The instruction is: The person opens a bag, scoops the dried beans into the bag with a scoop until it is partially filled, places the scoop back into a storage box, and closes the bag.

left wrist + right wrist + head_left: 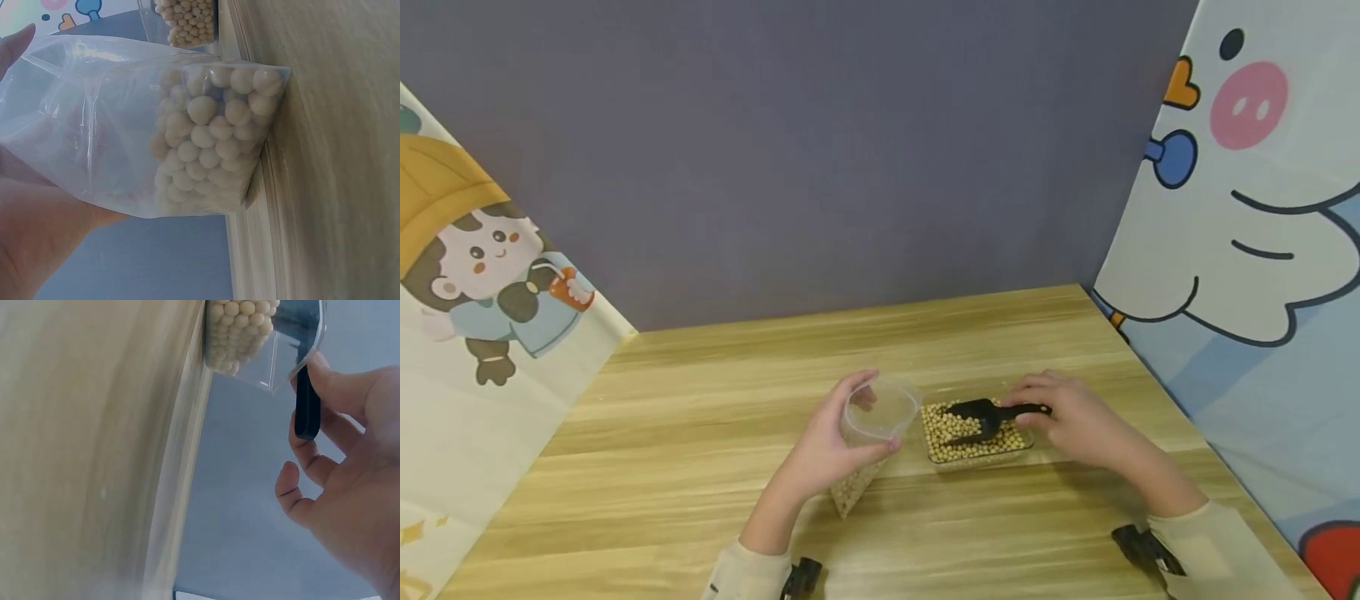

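Bag (119, 125) part-filled, many balls (942, 432) left in box (981, 462)

At the lower middle of the head view, the left grip (829, 446) is curled round the top of the bag, thumb and fingers set apart so that its mouth stands wide. Just to its right the box sits on the table (685, 433), pale yellow balls spread across it. The scoop (989, 420) rests among them, its blade towards the left of the frame. The right grip (1071, 421) pinches the scoop's black handle at the box's right end.

The work looks part-way through. Done: balls are packed into the bag's lower part, at the middle of the left wrist view, while its clear upper part, to the left there, holds none. Left: the box has plenty of balls, and the scoop is not yet over the bag. Some balls show in the blade, though the head view is too small to tell how full it is.
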Tool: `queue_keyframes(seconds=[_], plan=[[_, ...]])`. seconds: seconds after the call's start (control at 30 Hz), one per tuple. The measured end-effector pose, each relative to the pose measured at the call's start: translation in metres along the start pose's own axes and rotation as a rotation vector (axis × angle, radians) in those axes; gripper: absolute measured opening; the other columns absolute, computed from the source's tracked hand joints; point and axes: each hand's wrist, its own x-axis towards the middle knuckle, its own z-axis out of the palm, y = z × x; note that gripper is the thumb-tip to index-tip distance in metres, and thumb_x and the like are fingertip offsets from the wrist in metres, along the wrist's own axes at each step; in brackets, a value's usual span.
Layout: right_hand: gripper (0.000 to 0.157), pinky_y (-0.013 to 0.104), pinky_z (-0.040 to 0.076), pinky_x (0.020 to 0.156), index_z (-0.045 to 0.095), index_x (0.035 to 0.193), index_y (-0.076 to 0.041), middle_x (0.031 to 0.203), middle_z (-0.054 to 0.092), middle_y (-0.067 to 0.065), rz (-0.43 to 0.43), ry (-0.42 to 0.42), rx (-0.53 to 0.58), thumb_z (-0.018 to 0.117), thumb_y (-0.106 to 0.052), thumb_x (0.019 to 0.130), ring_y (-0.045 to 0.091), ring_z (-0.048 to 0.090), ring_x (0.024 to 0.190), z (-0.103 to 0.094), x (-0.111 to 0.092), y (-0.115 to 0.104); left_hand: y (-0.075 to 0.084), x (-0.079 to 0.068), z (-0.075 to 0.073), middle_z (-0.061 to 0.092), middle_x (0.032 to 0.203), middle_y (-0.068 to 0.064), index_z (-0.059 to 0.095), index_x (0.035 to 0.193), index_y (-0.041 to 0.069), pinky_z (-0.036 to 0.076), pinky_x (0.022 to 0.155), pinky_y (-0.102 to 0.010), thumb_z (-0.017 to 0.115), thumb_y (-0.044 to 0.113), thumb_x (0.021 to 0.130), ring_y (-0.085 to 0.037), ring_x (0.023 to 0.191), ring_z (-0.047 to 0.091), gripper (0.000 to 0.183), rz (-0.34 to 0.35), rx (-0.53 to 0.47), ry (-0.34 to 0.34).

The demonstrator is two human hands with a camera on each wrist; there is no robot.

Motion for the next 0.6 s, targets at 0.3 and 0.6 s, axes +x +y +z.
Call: queue_keyframes(seconds=[0.3,0.6], plan=[[0.028,0.044,0.059,0.099,0.078,0.123,-0.019,0.126,0.075,0.003,0.038,0.073,0.145,0.073,-0.007,0.098,0.022,0.065,0.121,-0.01,0.0,0.014,-0.004,0.0,-0.001,0.064,0.136,-0.006,0.047,0.158,0.022,0.052,0.109,-0.054,0.096,0.023,0.075,-0.024,0.125,0.06,0.095,0.023,-0.008,0.006],[0.03,0.039,0.059,0.083,0.078,0.124,-0.024,0.127,0.076,0.003,-0.054,0.16,-0.002,0.077,-0.011,0.097,0.022,0.069,0.117,-0.057,0.022,-0.018,-0.004,0.002,-0.001,0.063,0.135,-0.004,0.047,0.157,0.021,0.054,0.107,-0.05,0.095,0.024,0.076,-0.023,0.123,0.059,0.095,0.02,-0.014,-0.018]])
